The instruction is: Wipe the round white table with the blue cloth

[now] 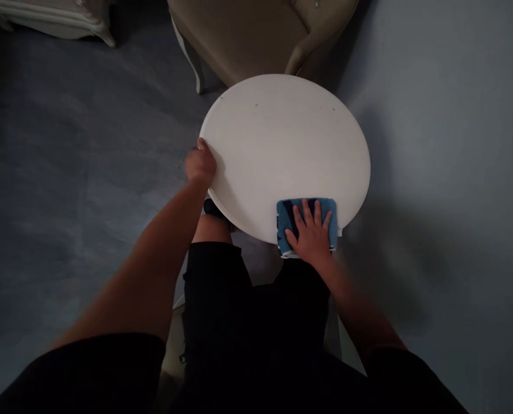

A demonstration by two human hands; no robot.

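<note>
A round white tabletop [291, 149] lies in front of my knees, with a few small dark specks near its far side. At its left rim my left hand [201, 163] is closed around the edge, thumb on top; the fingers underneath are hidden. My right hand [313, 233] lies flat with fingers spread on a folded blue cloth [284, 217] patterned in darker blue. That cloth rests on the near right part of the tabletop and overhangs the rim slightly. A small white tag sticks out at the cloth's right side.
Beyond the tabletop stands a tan upholstered armchair [239, 34] with a pale curved leg [190, 54]. A pale carved piece of furniture [62, 20] is at the top left. Grey floor [88, 132] spreads to the left, and a plain grey wall [455, 144] rises on the right.
</note>
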